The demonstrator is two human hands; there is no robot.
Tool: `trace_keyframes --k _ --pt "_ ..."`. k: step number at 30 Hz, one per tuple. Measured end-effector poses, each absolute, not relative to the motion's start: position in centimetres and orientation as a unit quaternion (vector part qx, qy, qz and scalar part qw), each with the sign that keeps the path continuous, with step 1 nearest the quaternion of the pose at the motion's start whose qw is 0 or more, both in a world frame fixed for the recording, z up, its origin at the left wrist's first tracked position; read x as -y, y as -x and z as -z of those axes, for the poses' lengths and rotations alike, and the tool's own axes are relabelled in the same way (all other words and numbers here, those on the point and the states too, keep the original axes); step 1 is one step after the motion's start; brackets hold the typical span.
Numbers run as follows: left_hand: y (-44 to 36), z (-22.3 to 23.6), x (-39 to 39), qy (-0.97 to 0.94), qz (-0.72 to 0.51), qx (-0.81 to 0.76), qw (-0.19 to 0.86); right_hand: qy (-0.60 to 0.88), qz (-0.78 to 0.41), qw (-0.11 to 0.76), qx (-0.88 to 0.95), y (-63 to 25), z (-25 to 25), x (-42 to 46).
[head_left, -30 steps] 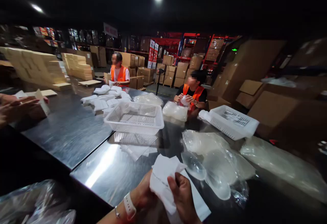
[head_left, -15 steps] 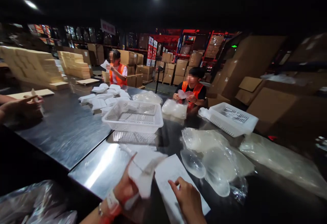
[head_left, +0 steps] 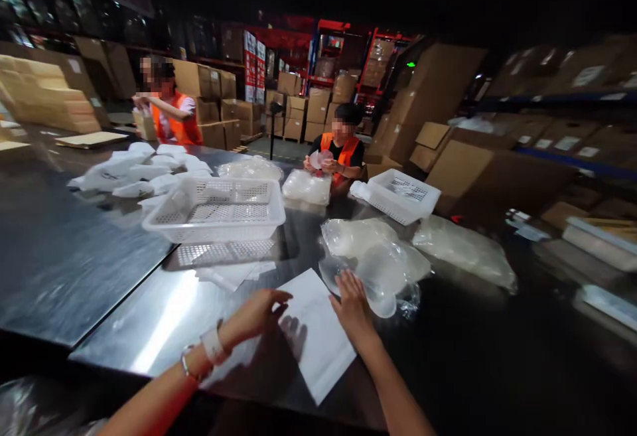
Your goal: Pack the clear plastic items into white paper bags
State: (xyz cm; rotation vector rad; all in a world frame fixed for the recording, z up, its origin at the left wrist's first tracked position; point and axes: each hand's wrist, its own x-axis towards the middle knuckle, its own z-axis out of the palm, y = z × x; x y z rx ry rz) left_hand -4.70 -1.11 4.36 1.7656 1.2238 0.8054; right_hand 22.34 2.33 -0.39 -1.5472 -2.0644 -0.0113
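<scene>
A flat white paper sheet or bag [head_left: 318, 343] lies on the metal table in front of me. My left hand [head_left: 256, 320] hovers at its left edge, fingers loosely bent and apart, holding nothing visible; its shadow falls on the paper. My right hand [head_left: 353, 303] is open with fingers stretched forward, at the paper's right edge and beside the clear plastic bag [head_left: 368, 230] of translucent rounded pieces. Whether its fingertips touch the nearest translucent piece [head_left: 383, 303] I cannot tell. More white paper [head_left: 233, 274] lies left of my hands.
A white perforated basket [head_left: 213, 230] stands ahead, with white packets [head_left: 134, 170] heaped behind it. Another white basket [head_left: 398, 194] and a filled plastic bag [head_left: 465, 250] lie to the right. Two people in orange vests sit across the table; cartons [head_left: 293, 117] stand behind them.
The folded white piece has left my left hand, which is now empty. My right hand has moved forward with fingers extended. The view has turned right.
</scene>
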Motion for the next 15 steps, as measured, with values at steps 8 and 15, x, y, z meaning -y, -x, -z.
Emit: trace_keyframes --k 8,15 --pt "-6.9 1.0 8.4 -0.868 -0.12 -0.434 0.21 0.598 -0.043 0.288 0.747 -22.4 -0.8 -3.3" --pt "-4.4 -0.9 7.6 -0.865 -0.107 -0.435 0.224 0.747 0.014 0.263 0.61 -25.1 -2.2 -2.4"
